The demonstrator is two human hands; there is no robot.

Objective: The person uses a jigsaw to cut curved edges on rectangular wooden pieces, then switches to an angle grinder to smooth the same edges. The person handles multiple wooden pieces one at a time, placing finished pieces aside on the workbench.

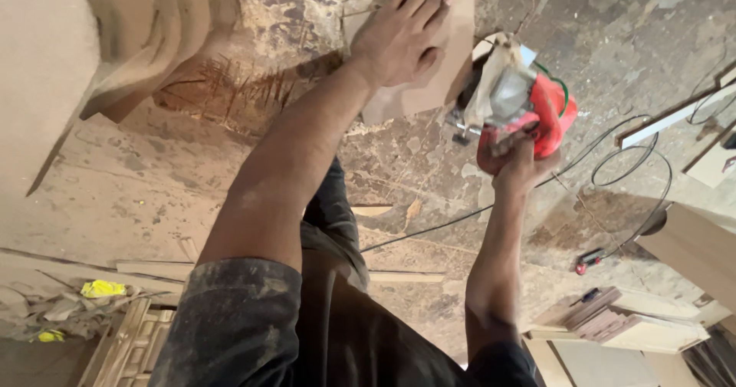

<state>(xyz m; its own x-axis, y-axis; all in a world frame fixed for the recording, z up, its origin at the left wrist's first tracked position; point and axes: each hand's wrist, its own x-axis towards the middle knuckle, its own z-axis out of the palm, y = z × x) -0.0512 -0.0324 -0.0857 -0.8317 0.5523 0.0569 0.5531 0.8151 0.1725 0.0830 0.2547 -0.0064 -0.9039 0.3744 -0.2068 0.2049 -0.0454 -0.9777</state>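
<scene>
Far left there's a stack of curved wooden pieces (146,42) leaning up, and lower down some scrap with a bit of yellow stuff (102,288) on the dusty floor (176,180).

Moving in, the left hand (399,38) is spread flat, palm down, pinning a small flat wooden board (452,65) against the floor. Fingers are splayed across the top part of it, so it's clamping rather than gripping.

Just right of that, touching the board's right edge, is a red handheld power tool (529,107), looks like a trimmer or small router, with a whitish wrap or bag on its body. The right hand (521,165) is closed around its lower end. A black cord (613,165) loops off across the floor to the right, past more stacked boards (606,318).

My read: this is the edge-cutting step, tool just meeting the board. The next pass wants steady downward pressure from the left hand, with those fingers well clear of the cutter and the cord kept out of the path.
</scene>
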